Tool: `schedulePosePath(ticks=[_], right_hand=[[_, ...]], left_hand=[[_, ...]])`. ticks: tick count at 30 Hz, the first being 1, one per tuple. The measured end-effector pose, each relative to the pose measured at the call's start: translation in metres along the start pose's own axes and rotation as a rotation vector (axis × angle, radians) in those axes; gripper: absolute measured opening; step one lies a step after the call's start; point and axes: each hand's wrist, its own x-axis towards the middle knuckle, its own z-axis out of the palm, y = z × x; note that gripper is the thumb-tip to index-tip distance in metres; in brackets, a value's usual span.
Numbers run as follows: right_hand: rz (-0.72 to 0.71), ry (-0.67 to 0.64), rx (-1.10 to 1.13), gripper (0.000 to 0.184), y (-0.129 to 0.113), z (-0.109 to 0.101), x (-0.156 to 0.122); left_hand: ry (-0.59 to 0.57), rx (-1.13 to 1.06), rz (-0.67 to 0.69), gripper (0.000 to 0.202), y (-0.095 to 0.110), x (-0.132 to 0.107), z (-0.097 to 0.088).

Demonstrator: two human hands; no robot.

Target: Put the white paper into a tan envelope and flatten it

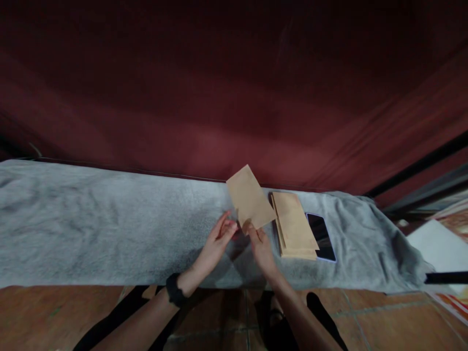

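A tan paper envelope [250, 197] is lifted above a grey blanket [109, 224]. My right hand [260, 246] pinches its lower corner with thumb and fingers. My left hand [216, 241], with a black band on the wrist, is just left of that corner; its fingers are stretched towards the envelope and almost touch it. A stack of the same tan envelopes [294, 225] lies on the blanket just right of my hands.
A dark phone [321, 237] lies face up on the blanket beside the stack. A dark red cloth [234, 97] hangs behind. Brown tiled floor [383, 317] runs along the near side, and a white sheet [437, 246] sits at the far right.
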Motion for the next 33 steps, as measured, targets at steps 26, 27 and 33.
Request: schedulePosePath(ticks=[26, 27, 33], right_hand=[[0.035, -0.100, 0.250, 0.044, 0.000, -0.004, -0.016], [-0.011, -0.119, 0.141, 0.048, 0.000, -0.001, -0.021], [-0.094, -0.137, -0.107, 0.057, -0.003, 0.013, -0.034]], left_hand=[[-0.107, 0.682, -0.353, 0.006, -0.008, 0.008, -0.029], [-0.083, 0.851, -0.293, 0.007, -0.005, 0.007, -0.031], [-0.023, 1.257, 0.229, 0.030, -0.009, 0.021, -0.020]])
